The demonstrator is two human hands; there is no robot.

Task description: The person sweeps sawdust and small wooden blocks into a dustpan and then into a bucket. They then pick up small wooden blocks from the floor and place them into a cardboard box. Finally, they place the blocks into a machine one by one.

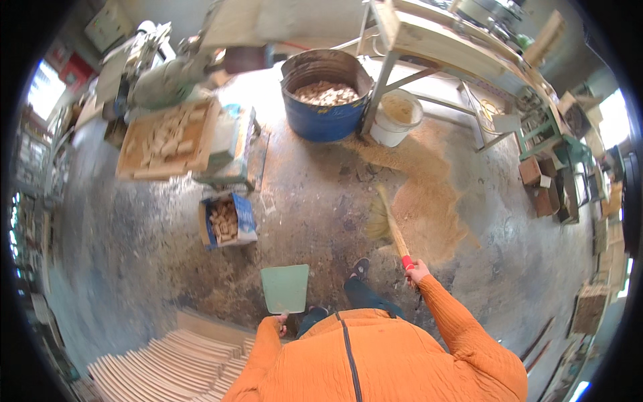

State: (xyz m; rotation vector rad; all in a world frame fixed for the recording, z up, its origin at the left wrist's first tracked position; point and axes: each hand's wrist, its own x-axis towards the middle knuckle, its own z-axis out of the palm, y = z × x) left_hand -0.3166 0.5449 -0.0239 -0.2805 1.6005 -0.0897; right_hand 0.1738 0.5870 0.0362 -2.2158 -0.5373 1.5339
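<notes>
My right hand is closed round the red-wrapped handle of a straw hand broom. The broom's bristles, somewhat blurred, reach the floor at the left edge of a spread of sawdust. Low on the left, my left hand grips the handle of a pale green dustpan. The pan is held in front of my left leg, and no sawdust pile shows on it. A trail of sawdust runs from the spread back toward a white bucket.
Beyond stand a blue metal drum of wood scraps and the white bucket of sawdust, beside a workbench. At left are a box of wood pieces and a wooden tray. Stacked curved slats lie near-left.
</notes>
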